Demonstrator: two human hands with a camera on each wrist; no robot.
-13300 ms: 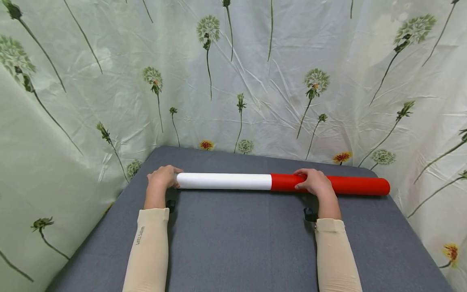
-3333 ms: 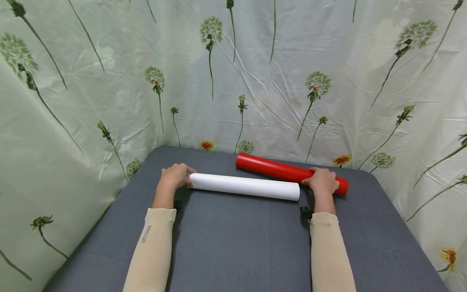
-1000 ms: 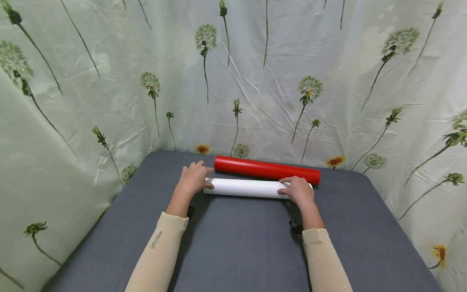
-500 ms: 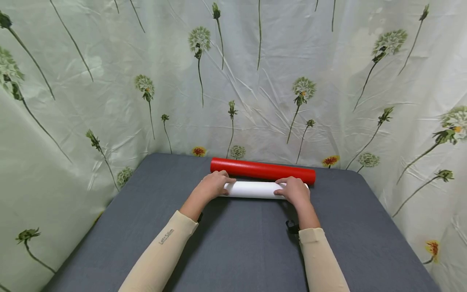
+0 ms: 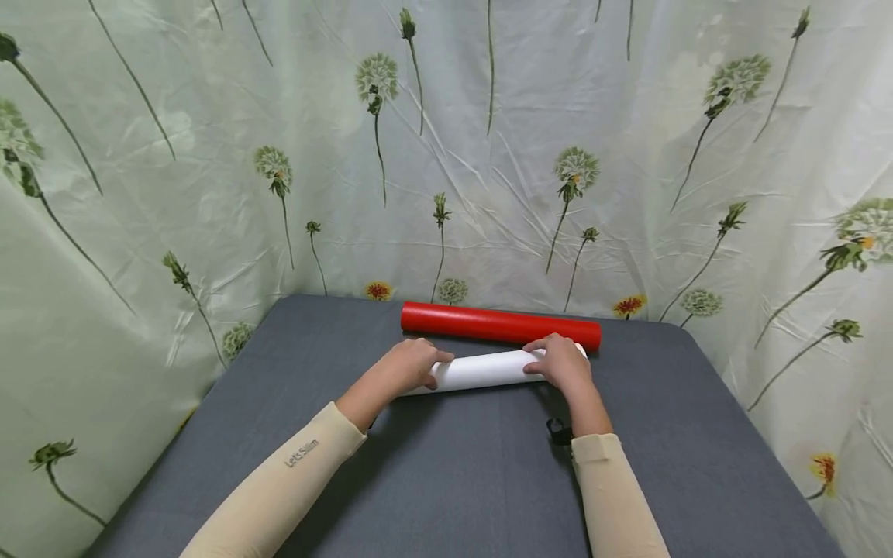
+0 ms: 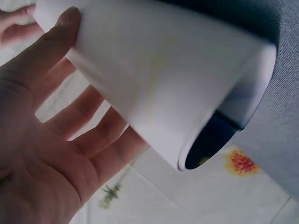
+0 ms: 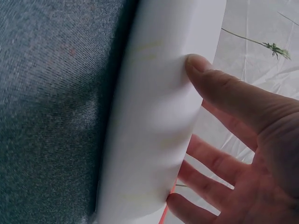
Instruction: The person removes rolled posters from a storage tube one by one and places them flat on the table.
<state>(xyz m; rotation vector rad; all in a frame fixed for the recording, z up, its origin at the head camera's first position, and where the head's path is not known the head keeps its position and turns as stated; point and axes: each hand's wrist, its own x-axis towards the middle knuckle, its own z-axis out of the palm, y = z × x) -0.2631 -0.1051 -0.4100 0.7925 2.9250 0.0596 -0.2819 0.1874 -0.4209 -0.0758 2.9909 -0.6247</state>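
A white roll of sheet material lies aslant over the grey table, its left end nearer to me. My left hand grips it near the left end, thumb on the near side and fingers behind. In the left wrist view, the hollow open end of the white roll shows a curled layer inside. My right hand holds the roll close to its right end; in the right wrist view the thumb of that hand presses its side. Just behind lies a red roll.
The grey cloth-covered table spreads out in front of me. A pale curtain printed with dandelions hangs along its back and sides. The red roll lies near the table's back edge.
Earlier the rolls lay end to end, then the red one came behind the white. My right hand went from red to white. My left hand slid inward, and the white roll's left end swung nearer.
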